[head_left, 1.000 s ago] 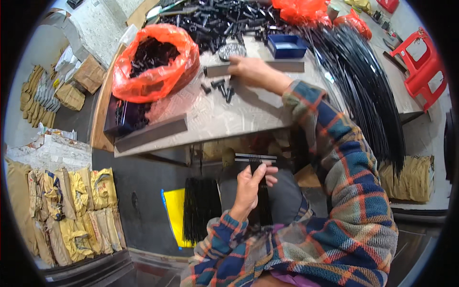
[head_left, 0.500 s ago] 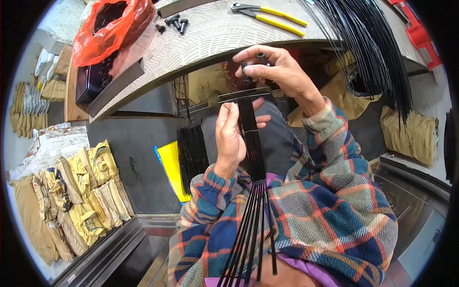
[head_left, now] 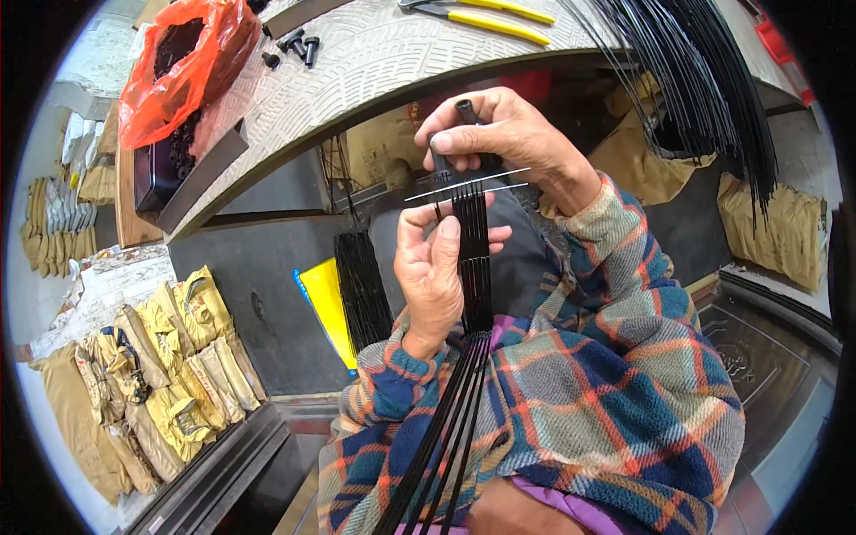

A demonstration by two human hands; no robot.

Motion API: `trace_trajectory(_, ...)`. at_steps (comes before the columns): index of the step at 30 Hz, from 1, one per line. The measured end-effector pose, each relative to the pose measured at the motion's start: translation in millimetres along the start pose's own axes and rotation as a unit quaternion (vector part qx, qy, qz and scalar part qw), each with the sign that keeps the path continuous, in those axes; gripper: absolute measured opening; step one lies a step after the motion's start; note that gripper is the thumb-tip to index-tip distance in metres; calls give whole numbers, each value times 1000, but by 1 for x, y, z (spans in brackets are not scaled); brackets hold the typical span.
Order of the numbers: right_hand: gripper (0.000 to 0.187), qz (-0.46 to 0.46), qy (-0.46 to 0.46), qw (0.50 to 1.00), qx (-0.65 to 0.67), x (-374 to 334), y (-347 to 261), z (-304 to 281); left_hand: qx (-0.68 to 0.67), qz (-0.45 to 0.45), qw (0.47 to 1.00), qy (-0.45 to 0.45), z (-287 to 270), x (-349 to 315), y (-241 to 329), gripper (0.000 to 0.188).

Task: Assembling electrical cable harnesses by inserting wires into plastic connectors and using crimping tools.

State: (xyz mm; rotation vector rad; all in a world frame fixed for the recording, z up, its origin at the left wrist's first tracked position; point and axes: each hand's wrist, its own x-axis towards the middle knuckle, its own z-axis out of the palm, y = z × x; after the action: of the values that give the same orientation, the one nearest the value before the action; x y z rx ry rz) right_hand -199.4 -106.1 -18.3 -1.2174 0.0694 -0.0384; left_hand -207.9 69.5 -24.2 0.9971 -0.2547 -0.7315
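My left hand (head_left: 430,285) is closed at the left edge of a flat row of thin black rods (head_left: 474,294). Its thumb and forefinger pinch near one rod that stands apart from the others, and its other fingers pass behind the row. Two thin metal wires (head_left: 506,173) cross the row near its top. Above them my right hand (head_left: 522,143) is closed around dark cylindrical pieces. One black tube-like piece (head_left: 465,111) sticks up between its fingers, and another dark cylinder (head_left: 440,162) points down to the wires under the thumb. The rods' lower ends fan out over my lap.
On the textured bench (head_left: 357,62) lie yellow-handled pliers (head_left: 499,24), several black bolts (head_left: 309,50) and an open red plastic bag (head_left: 192,76). Long black rods (head_left: 704,89) hang over its right side. Paper-wrapped bundles (head_left: 169,366) lie at left. A yellow sheet (head_left: 326,308) is beside more black rods (head_left: 363,290).
My right hand has moved down and left, bringing a dark cylinder to the wires. The crossing wires now slant more. My left hand sits slightly lower, its thumb at a separated rod.
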Motion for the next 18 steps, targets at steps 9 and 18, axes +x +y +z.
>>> trace_trajectory(9,19,4,-9,1000,-22,-3,-4,14,-15,3,1000,-2,2,-6,2,32)
trace_trajectory(18,22,-19,-23,999,-42,-5,0,19,-17,-1,1000,17,2,-6,4,31)
